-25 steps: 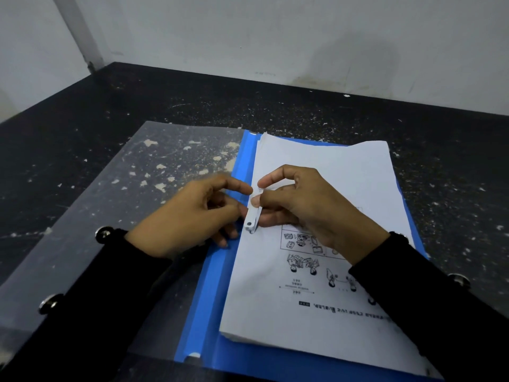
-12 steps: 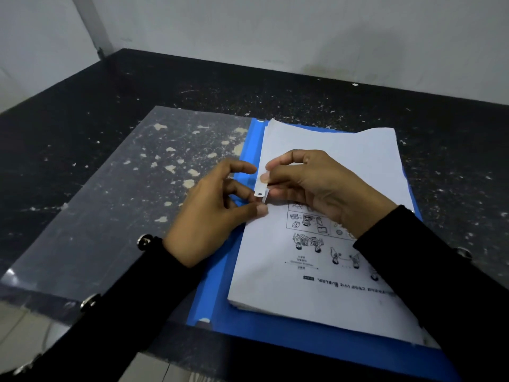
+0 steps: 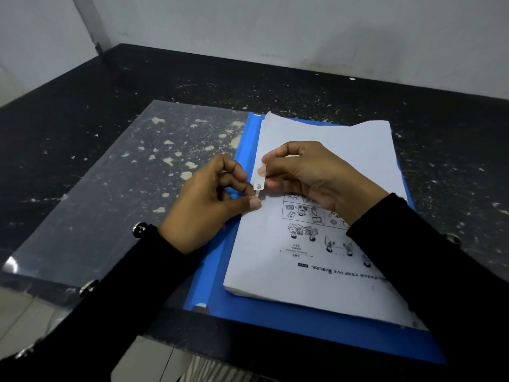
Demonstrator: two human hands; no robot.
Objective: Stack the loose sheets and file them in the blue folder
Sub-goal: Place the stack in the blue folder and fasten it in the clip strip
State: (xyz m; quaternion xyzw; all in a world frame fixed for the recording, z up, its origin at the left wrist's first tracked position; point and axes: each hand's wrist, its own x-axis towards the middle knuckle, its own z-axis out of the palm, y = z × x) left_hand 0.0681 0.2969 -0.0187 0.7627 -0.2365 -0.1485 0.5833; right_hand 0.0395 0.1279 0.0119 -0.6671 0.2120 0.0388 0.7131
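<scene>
Head view: I see the blue folder (image 3: 278, 312) lying open on the dark speckled desk (image 3: 82, 111), occupying the centre and lower right of the frame. Its clear front cover (image 3: 115, 188) is folded out flat to the left. A stack of sheets (image 3: 325, 144) rests on the blue back panel, edges roughly squared, printed drawings on the top page facing away from me.

The right hand (image 3: 311, 175), at frame centre, pinches a small white fastener strip (image 3: 258, 181) between thumb and fingers, at the left margin of the stack. The strip stands off the paper, with a hole visible near its lower end. The left hand (image 3: 209, 208), just left of it, has thumb and forefinger closed together at the strip's lower tip, over the folder's spine. I cannot tell whether the strip passes through the sheets. Both forearms wear black sleeves (image 3: 440, 271).
</scene>
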